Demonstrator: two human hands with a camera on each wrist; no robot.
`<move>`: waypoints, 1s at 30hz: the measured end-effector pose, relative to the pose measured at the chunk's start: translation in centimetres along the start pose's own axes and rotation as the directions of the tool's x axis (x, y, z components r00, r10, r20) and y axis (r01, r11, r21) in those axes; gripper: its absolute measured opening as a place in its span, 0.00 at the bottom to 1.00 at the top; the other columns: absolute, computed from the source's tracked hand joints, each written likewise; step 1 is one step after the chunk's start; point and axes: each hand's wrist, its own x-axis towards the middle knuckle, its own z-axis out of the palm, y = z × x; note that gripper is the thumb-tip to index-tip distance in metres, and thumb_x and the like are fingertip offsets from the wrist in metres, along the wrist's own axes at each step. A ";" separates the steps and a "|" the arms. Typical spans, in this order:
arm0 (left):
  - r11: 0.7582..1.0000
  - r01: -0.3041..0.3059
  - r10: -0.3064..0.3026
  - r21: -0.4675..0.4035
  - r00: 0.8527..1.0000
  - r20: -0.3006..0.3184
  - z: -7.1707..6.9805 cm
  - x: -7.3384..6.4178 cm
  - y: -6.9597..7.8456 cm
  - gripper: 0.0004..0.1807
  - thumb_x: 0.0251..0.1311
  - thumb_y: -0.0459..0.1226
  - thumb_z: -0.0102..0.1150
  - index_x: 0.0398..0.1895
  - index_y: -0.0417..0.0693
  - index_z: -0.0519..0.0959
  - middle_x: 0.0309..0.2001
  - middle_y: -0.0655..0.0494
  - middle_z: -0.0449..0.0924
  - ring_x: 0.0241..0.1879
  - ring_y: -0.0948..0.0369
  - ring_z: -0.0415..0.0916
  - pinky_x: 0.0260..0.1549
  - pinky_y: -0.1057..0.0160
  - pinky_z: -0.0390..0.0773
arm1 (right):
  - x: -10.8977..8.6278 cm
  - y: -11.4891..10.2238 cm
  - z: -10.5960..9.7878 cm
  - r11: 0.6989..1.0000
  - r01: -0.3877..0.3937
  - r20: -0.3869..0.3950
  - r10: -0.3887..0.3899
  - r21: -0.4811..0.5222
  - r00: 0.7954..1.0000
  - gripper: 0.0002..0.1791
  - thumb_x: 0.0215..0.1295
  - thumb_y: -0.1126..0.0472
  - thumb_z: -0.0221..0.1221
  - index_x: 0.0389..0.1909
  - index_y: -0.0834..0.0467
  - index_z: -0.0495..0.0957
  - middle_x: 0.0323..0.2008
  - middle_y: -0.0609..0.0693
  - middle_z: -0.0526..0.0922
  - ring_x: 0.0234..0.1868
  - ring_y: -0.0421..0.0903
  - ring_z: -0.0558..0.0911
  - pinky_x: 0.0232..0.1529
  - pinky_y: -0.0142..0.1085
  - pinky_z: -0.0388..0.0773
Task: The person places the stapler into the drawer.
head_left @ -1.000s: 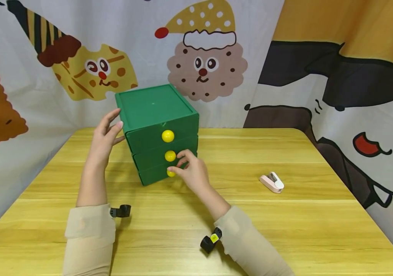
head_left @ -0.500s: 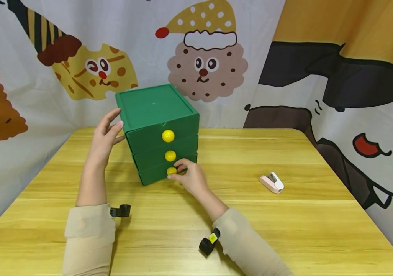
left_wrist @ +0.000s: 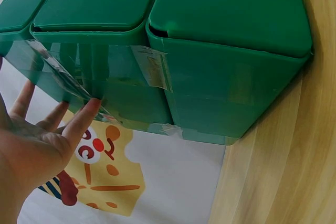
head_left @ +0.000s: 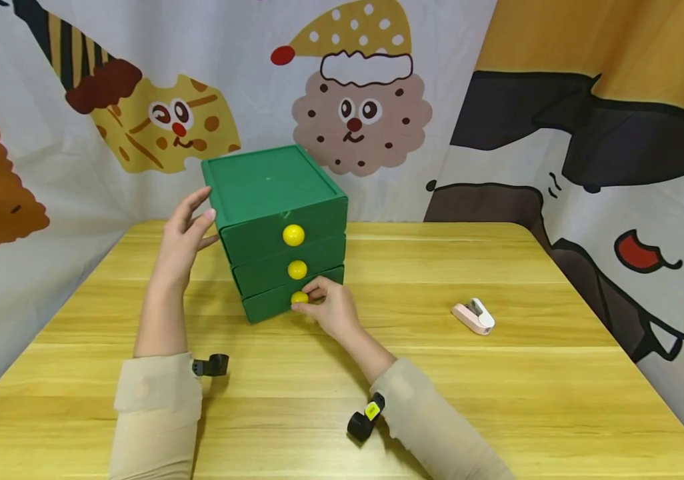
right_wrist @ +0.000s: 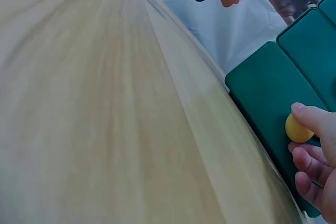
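Note:
A green three-drawer box stands on the table, each drawer front bearing a round yellow knob. My right hand pinches the bottom knob between thumb and fingers; the right wrist view shows the thumb on one side of this knob. All the drawers look closed. At the box's left side, my left hand rests its fingertips against the wall with fingers spread. Clear tape runs along that side in the left wrist view, near the left fingers.
A small pink and white stapler lies on the wooden table to the right of the box. Behind the table hangs a curtain with cartoon prints. Each sleeve carries a small black wrist camera.
My right hand has moved down slightly, from beside the middle and bottom knobs, and now pinches the bottom knob. My left hand and the box have stayed in place.

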 end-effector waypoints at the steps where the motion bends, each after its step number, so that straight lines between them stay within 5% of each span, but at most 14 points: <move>1: 1.000 -0.001 0.001 -0.001 1.000 0.002 0.0 0.0 0.0 0.29 0.70 0.48 0.51 0.72 0.58 0.61 0.73 0.56 0.51 0.68 0.52 0.53 0.58 0.42 0.67 | -0.1 0.0 0.0 1.000 -0.001 0.004 0.001 0.002 1.000 0.13 0.49 0.58 0.74 0.33 0.56 0.81 0.30 0.46 0.82 0.33 0.42 0.79 0.26 0.31 0.78; 16: 1.000 0.001 -0.001 0.004 1.000 0.004 -0.1 0.0 0.1 0.29 0.70 0.48 0.51 0.72 0.58 0.61 0.73 0.56 0.51 0.68 0.52 0.54 0.57 0.46 0.69 | -2.4 -0.5 -2.2 1.000 0.011 0.100 -0.008 -0.026 0.995 0.13 0.47 0.58 0.75 0.30 0.53 0.80 0.30 0.42 0.82 0.31 0.39 0.80 0.21 0.33 0.77; 23: 1.000 0.001 -0.001 0.001 1.000 0.004 0.0 -0.1 0.1 0.29 0.69 0.48 0.51 0.72 0.59 0.61 0.73 0.56 0.51 0.68 0.51 0.54 0.58 0.44 0.68 | -3.9 -0.8 -3.3 0.994 0.040 0.141 -0.025 -0.101 0.990 0.13 0.47 0.56 0.75 0.29 0.51 0.80 0.28 0.40 0.81 0.33 0.38 0.79 0.30 0.31 0.77; 30: 1.000 0.003 -0.003 0.000 1.000 0.000 0.0 0.0 0.0 0.29 0.69 0.48 0.51 0.72 0.60 0.61 0.73 0.57 0.51 0.67 0.52 0.54 0.58 0.41 0.66 | -5.5 -1.2 -4.2 0.990 0.047 0.172 -0.024 -0.129 0.985 0.13 0.47 0.55 0.75 0.29 0.50 0.80 0.28 0.39 0.82 0.33 0.39 0.80 0.28 0.31 0.77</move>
